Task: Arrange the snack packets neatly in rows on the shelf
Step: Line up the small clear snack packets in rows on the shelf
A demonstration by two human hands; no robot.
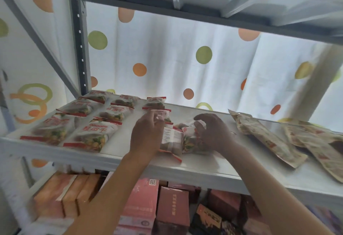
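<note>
On the white shelf (118, 153), mid-span, both hands are working a small loose clump of snack packets (173, 141), and this is where the next placement gets decided. Left hand (146, 134) has its fingers curled, pinching a packet (161, 114) raised just above the clump; right hand (213, 132) is cupped over another packet (191, 138), fingers bent round its right side. Two finished columns of packets (87, 119) lie to the left, running front to back, long axes pointing toward the spotted curtain (185, 58). A third column has only begun at the back with one packet (155, 102), directly beyond the left hand, so that hand looks nearer the open slot. Packets are clear-and-white, red-edged at both ends, with red lettering and fruit printed below. Well right, flat brown pouches (269, 138) lie askew.
</note>
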